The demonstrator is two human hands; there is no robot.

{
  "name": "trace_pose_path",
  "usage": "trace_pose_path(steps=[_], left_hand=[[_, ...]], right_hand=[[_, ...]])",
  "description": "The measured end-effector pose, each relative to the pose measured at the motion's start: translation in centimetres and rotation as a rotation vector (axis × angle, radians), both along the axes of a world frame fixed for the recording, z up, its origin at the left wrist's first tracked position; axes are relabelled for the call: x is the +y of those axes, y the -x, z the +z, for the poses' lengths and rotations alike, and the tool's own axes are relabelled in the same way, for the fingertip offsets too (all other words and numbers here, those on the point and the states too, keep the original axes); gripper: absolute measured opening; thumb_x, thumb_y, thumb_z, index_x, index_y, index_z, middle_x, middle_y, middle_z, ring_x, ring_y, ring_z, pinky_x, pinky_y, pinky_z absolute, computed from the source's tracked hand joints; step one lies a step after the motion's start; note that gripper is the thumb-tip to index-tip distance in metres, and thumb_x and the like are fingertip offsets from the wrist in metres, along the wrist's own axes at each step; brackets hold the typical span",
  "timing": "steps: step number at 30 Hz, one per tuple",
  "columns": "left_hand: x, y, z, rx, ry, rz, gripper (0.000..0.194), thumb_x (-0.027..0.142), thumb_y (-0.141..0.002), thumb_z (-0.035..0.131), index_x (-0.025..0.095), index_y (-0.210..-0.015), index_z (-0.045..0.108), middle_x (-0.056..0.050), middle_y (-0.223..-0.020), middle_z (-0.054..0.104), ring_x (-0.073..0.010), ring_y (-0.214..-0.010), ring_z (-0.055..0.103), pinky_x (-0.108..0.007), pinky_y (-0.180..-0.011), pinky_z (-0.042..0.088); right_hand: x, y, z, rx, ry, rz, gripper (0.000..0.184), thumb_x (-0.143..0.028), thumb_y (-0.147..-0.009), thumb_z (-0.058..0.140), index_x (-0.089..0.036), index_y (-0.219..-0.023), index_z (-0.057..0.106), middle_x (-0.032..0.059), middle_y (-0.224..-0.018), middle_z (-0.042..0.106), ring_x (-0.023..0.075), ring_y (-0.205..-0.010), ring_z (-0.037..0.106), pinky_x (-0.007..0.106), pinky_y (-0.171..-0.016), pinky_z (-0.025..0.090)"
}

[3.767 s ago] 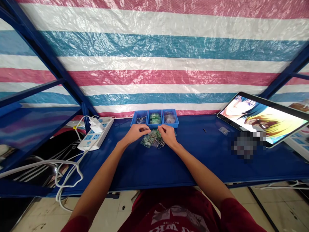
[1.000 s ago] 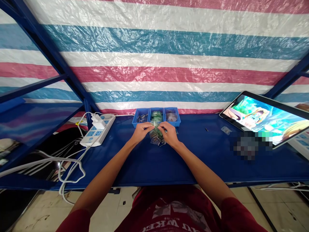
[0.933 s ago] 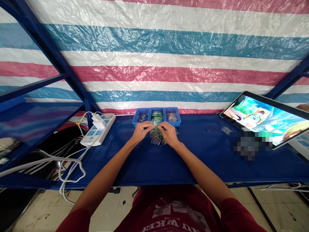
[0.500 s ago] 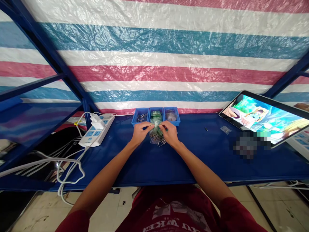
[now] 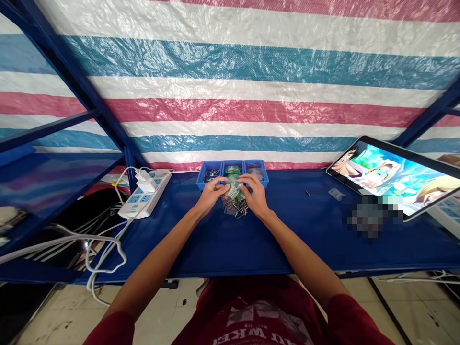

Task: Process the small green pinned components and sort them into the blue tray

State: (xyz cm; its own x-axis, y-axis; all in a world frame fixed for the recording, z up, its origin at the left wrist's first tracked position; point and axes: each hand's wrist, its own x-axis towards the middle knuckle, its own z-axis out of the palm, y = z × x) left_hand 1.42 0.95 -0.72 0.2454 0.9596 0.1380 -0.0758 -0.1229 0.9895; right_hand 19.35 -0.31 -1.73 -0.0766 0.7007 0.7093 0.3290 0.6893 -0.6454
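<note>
Between my hands is a small green-tinted clear plastic bag (image 5: pixel 234 191), above a pile of small metal screw-like parts (image 5: pixel 241 208) and other bags on the blue table. My left hand (image 5: pixel 210 195) pinches the bag's left side between thumb and fingers. On the right side, my right hand (image 5: pixel 257 196) has its thumb and index finger apart, close to the bag; whether they touch it is hard to tell. Behind the hands stand three joined blue bins: the left bin (image 5: pixel 200 179) holds metal parts, the middle one green bags (image 5: pixel 233 170), the right one clear bags (image 5: pixel 256 171).
A white power strip (image 5: pixel 143 197) with plugs and cables lies at left. On the right, a tablet (image 5: pixel 391 177) leans showing a cartoon, near a small clear bag (image 5: pixel 336 193), a dark pin (image 5: pixel 307 192) and a blurred patch. Striped plastic sheeting (image 5: pixel 251 110) hangs behind.
Earlier, both hands were pinching at the green bag with fingertips close together. Now the right thumb and index finger have spread apart, and more of the bag shows between my hands.
</note>
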Motion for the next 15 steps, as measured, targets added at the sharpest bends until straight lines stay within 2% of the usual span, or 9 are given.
trace_pose_path(steps=[4,6,8,12,15], left_hand=[[0.1,0.1,0.0,0.045,-0.051,0.018,0.043,0.053,-0.080,0.064,0.017,-0.103,0.062,-0.001,-0.071,0.060,-0.0151,-0.066,0.060,-0.025,-0.058,0.052],[0.2,0.3,0.1,0.109,-0.148,0.033,0.048,0.059,-0.085,0.055,0.016,-0.102,0.064,-0.007,-0.087,0.065,-0.0190,-0.080,0.062,-0.026,-0.062,0.053],[0.4,0.5,0.1,0.204,-0.281,0.065,0.048,0.059,-0.084,0.055,0.015,-0.098,0.067,-0.010,-0.099,0.066,-0.0213,-0.089,0.062,-0.028,-0.068,0.053],[0.6,1.0,-0.1,0.384,-0.535,0.140,0.035,0.050,-0.084,0.061,0.016,-0.080,0.070,-0.008,-0.089,0.069,-0.0209,-0.084,0.063,-0.032,-0.077,0.050],[0.6,1.1,-0.2,0.426,-0.618,0.157,0.033,0.046,-0.086,0.059,0.017,-0.075,0.071,-0.007,-0.083,0.069,-0.0199,-0.079,0.064,-0.033,-0.076,0.050]], right_hand=[[0.2,0.0,-0.2,0.018,0.018,-0.014,0.021,-0.035,-0.093,0.049,-0.021,-0.087,0.063,0.0087,-0.097,0.063,0.0202,-0.091,0.061,0.030,-0.068,0.053],[0.2,0.1,-0.2,0.036,0.056,-0.050,0.022,-0.037,-0.093,0.048,-0.020,-0.087,0.061,0.0076,-0.093,0.064,0.0195,-0.087,0.062,0.031,-0.069,0.053],[0.2,0.0,-0.1,0.061,0.097,-0.104,0.023,-0.039,-0.092,0.049,-0.020,-0.087,0.061,0.0060,-0.087,0.064,0.0189,-0.082,0.061,0.031,-0.069,0.053],[0.1,0.0,0.0,0.062,0.120,-0.113,0.023,-0.040,-0.091,0.050,-0.020,-0.084,0.060,0.0045,-0.081,0.063,0.0179,-0.077,0.060,0.030,-0.067,0.051],[0.0,0.1,0.0,0.059,0.114,-0.089,0.023,-0.039,-0.091,0.050,-0.020,-0.083,0.060,0.0040,-0.080,0.062,0.0171,-0.075,0.059,0.029,-0.065,0.050]])
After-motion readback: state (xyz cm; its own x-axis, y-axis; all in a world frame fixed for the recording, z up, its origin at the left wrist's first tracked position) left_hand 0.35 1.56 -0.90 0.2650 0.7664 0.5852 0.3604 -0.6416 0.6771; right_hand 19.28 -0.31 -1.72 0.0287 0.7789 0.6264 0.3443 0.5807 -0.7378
